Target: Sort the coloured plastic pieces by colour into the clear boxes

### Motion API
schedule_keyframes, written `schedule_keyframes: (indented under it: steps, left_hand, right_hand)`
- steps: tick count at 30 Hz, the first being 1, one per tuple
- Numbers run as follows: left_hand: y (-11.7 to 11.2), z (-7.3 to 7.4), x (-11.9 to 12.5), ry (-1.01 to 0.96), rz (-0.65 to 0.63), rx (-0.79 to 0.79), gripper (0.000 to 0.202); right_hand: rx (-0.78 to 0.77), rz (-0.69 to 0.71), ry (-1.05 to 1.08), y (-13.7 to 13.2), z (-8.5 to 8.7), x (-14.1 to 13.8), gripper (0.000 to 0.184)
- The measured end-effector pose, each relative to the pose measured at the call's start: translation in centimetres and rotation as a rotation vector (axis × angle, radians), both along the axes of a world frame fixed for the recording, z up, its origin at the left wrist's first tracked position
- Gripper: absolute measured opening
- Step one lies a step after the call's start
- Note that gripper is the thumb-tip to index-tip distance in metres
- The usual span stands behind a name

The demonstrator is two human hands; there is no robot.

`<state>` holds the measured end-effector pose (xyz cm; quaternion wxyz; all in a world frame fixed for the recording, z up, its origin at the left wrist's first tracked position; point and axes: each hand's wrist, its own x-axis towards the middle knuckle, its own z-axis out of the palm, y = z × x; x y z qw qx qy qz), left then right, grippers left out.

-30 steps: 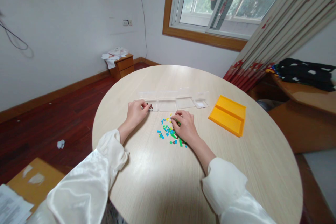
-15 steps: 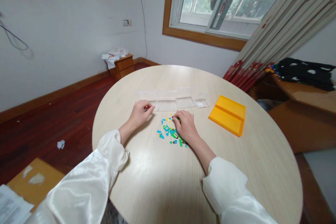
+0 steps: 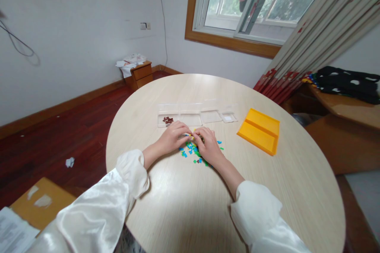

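My left hand [image 3: 174,137] and my right hand [image 3: 209,145] meet at their fingertips, both pinched around what looks like a small brown building brick [image 3: 191,135], mostly hidden by the fingers. Beneath and between them lies a loose pile of tiny blue, green and yellow bricks [image 3: 190,149], partly covered by my right hand. Just beyond my left hand is a clear plastic compartment box [image 3: 190,119]. Its leftmost compartment holds a cluster of brown bricks [image 3: 168,120].
A yellow two-part tray [image 3: 261,136] rests on the right of the round wooden table [image 3: 166,213]. A small drawer cabinet [image 3: 141,74] with papers stands on the floor behind. Cardboard [image 3: 41,201] lies at lower left, and a curtain [image 3: 308,31] hangs at right.
My left hand has moved from the box's left compartment, rightward and nearer, to my right fingertips. The brown bricks in that compartment now show. My right hand has barely shifted.
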<state>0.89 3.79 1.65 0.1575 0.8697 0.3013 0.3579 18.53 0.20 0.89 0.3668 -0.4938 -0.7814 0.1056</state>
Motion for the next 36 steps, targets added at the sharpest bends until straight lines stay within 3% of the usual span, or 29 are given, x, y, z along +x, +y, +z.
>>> schedule_keyframes:
  steps: [7, 10, 15, 19, 22, 30, 36]
  left_hand:
    - [-0.5, 0.2, 0.1, -0.05, -0.006, 0.004, 0.014]
    - [-0.3, 0.5, -0.2, -0.067, 0.055, -0.036, 0.014]
    - [1.3, 0.8, -2.0, -0.044, 0.336, -0.042, 0.014]
    - [2.5, 0.8, -3.5, -0.009, 0.574, -0.043, 0.015]
    - [2.8, 0.6, -4.0, -0.004, 0.67, -0.038, 0.016]
    - [2.7, 0.6, -3.9, 0.09, 0.713, -0.109, 0.016]
    - [2.7, 0.6, -3.9, 0.124, 0.74, -0.131, 0.028]
  right_hand:
    - [0.012, 0.012, 0.007, 0.0, 0.3, 0.1, 0.021]
    - [0.052, -0.071, -0.013, 0.4, 0.3, 1.2, 0.021]
    - [0.058, -0.211, -0.069, 1.3, -0.5, 3.9, 0.014]
    - [0.033, -0.191, -0.121, 1.4, -1.1, 4.5, 0.016]
    - [0.027, -0.154, -0.146, 1.2, -1.1, 4.1, 0.017]
    - [0.008, -0.137, -0.156, 1.2, -1.3, 3.9, 0.017]
    - [-0.014, -0.151, -0.162, 1.2, -1.1, 3.8, 0.014]
